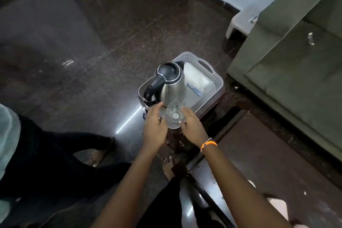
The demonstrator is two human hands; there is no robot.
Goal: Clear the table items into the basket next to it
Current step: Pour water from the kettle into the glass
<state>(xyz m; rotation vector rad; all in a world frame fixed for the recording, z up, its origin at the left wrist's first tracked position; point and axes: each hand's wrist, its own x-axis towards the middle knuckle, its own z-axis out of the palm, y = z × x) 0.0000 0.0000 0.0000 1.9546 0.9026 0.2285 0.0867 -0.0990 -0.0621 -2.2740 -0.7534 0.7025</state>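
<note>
A light grey perforated basket (212, 72) stands on a small dark stool beside the dark table (262, 153). Inside it are a steel kettle (174, 83) with a black lid and handle, and a white packet (196, 77). At the basket's near edge a clear glass (174, 112) sits on a clear saucer (174, 126). My left hand (154, 126) is at the glass's left, fingers straight and reaching to the kettle's base. From the right, my right hand (192, 126) holds the glass with thumb and fingers on its side.
A green sofa (296, 52) fills the right side, with a white plastic stool (240, 24) behind its arm. Another person's dark-trousered legs (55, 153) stand at the left on the dark polished floor. My bare foot (169, 166) is below the stool.
</note>
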